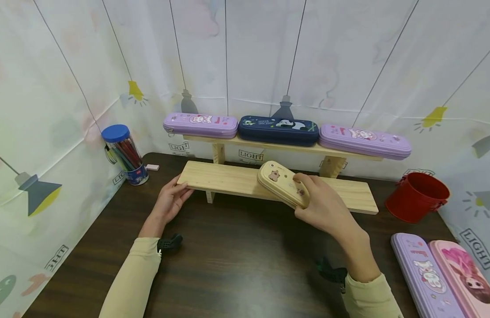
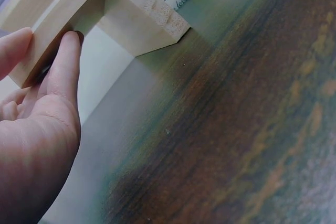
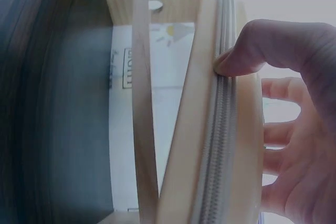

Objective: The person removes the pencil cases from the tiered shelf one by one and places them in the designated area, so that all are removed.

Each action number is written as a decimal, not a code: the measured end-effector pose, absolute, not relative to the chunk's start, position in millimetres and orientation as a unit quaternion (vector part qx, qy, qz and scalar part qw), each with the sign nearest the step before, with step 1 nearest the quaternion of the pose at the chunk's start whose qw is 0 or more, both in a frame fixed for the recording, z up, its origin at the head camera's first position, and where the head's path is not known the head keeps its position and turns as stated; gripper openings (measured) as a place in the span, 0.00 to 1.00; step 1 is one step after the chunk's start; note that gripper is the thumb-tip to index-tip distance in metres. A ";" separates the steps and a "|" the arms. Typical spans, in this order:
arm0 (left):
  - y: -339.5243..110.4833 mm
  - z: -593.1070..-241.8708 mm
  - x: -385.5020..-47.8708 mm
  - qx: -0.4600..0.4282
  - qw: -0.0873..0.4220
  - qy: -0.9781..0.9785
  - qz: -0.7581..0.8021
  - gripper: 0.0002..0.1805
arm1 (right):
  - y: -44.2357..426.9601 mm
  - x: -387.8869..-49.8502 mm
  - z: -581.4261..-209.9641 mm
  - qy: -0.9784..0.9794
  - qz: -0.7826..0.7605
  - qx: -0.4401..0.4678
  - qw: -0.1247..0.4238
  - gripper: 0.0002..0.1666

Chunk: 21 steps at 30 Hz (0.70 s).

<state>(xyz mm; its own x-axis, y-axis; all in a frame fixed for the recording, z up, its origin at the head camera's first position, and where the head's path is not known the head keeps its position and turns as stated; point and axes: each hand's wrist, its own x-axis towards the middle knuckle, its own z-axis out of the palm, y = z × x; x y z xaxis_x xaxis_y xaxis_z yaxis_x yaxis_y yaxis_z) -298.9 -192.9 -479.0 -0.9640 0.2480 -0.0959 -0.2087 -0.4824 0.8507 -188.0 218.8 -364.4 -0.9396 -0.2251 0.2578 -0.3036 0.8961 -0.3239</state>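
My right hand (image 1: 328, 205) grips a cream pencil case (image 1: 282, 183) with a bear picture, tilted over the lower board of a wooden shelf (image 1: 225, 176). In the right wrist view the thumb of the right hand (image 3: 294, 103) presses on the zipper (image 3: 218, 129) and the other fingers lie along the far side. The left hand (image 1: 169, 201) pinches the left end of the lower board, thumb on the edge and fingers beneath, as the left hand (image 2: 47, 114) also shows in the left wrist view.
Purple (image 1: 203, 126), navy (image 1: 278, 131) and purple (image 1: 364, 140) cases line the upper board. A pen jar (image 1: 127, 154) and small eraser (image 1: 152, 167) stand left. At right are a red bucket (image 1: 412, 203), a purple case (image 1: 424, 274) and a pink case (image 1: 467, 278).
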 end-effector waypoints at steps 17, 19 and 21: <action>-192.9 -479.8 -299.2 0.031 0.134 0.497 0.857 0.34 | 253.2 -166.9 -371.0 -0.979 0.152 0.107 0.088 0.42; -192.5 -479.9 -298.8 0.029 0.134 0.500 0.855 0.34 | 258.3 -163.8 -372.1 -0.979 0.149 0.106 0.086 0.42; -192.4 -480.0 -298.9 0.028 0.134 0.503 0.854 0.35 | 263.0 -160.2 -373.4 -0.980 0.148 0.104 0.085 0.42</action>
<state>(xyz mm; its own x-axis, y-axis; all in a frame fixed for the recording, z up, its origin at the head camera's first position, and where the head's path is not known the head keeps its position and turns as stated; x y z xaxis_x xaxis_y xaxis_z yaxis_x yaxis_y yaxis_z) -298.9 -192.4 -480.0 -0.9626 0.2566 -0.0870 -0.2006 -0.4589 0.8655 -160.2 263.0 -373.4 -0.9639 -0.1785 0.1977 -0.2289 0.9346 -0.2724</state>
